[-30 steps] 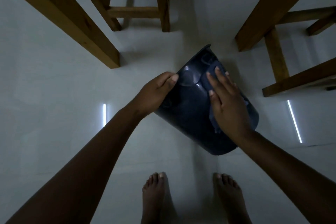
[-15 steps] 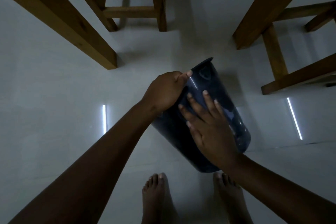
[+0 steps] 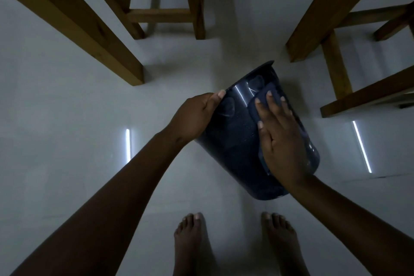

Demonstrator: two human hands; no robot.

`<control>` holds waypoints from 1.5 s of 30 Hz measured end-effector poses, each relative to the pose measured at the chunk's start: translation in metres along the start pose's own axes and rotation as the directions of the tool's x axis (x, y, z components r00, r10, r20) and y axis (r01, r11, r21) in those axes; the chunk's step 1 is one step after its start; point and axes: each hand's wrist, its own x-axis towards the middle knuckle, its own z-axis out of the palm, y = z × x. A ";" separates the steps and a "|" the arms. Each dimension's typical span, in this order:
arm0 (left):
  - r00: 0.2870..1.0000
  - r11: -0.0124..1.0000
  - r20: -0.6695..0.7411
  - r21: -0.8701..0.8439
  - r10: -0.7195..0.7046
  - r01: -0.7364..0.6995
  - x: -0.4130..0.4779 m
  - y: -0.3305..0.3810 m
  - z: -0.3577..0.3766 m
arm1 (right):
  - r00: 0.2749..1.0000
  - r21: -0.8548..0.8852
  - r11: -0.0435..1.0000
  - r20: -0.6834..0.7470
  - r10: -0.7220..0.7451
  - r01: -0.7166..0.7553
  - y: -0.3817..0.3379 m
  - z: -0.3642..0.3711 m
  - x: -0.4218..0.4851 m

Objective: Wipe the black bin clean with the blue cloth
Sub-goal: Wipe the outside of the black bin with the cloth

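The black bin [image 3: 235,143] is tilted on its side above the pale floor, its rim pointing away from me and its base toward my feet. My left hand [image 3: 195,116] grips the bin's left wall near the rim. My right hand [image 3: 280,139] lies flat on the bin's upper side and presses the blue cloth [image 3: 267,96] against it. Most of the cloth is hidden under my palm; its far end shows past my fingertips.
Thick wooden table legs [image 3: 74,22] and a wooden stool [image 3: 165,6] stand beyond the bin on the left, more wooden legs and rails [image 3: 336,15] on the right. My bare feet [image 3: 192,244] stand on the glossy floor just below the bin.
My right hand has slid with the cloth from the bin's lower side up toward the rim. The bin's base has tipped a little further from my feet. My left hand keeps its grip.
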 end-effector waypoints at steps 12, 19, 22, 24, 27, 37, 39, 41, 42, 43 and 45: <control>0.998 0.995 -0.022 0.087 0.059 -0.057 0.015 0.021 0.007 | 0.939 -0.338 0.876 0.138 -0.315 0.344 -0.010 0.014 -0.013; 0.994 0.983 0.085 -0.166 -0.064 0.078 0.008 0.020 -0.008 | 0.970 0.056 0.974 0.095 -0.223 0.218 -0.005 0.005 -0.003; 0.978 0.963 0.181 -0.231 -0.100 0.141 -0.001 0.006 -0.015 | 0.992 0.182 0.980 0.082 -0.094 0.078 0.003 0.004 0.013; 0.994 0.990 0.097 -0.132 -0.039 0.052 -0.001 0.004 -0.010 | 0.996 0.200 0.979 0.059 -0.061 0.048 0.004 0.005 0.013; 0.999 1.000 0.045 -0.030 0.002 0.000 0.004 0.011 -0.004 | 0.989 0.071 0.990 0.074 -0.130 0.125 -0.007 0.007 -0.002; 0.999 0.996 0.001 0.081 0.044 -0.044 0.020 0.014 0.004 | 0.846 -0.324 0.782 0.253 -0.470 0.532 -0.028 0.032 -0.042; 0.999 0.994 0.000 0.101 0.044 -0.044 0.022 0.014 0.005 | 0.821 -0.322 0.759 0.299 -0.486 0.566 -0.030 0.036 -0.046; 0.999 0.993 0.007 0.109 0.047 -0.048 0.022 0.015 0.004 | 0.786 -0.297 0.731 0.318 -0.531 0.614 -0.029 0.038 -0.050; 0.999 0.993 0.007 0.109 0.051 -0.051 0.022 0.015 0.004 | 0.765 -0.282 0.716 0.336 -0.550 0.639 -0.028 0.038 -0.051; 0.998 0.992 0.005 0.110 0.058 -0.058 0.021 0.016 0.004 | 0.742 -0.264 0.701 0.353 -0.569 0.663 -0.027 0.035 -0.052; 0.997 0.990 -0.008 0.119 0.074 -0.073 0.020 0.015 0.004 | 0.707 -0.200 0.690 0.360 -0.609 0.696 -0.025 0.031 -0.053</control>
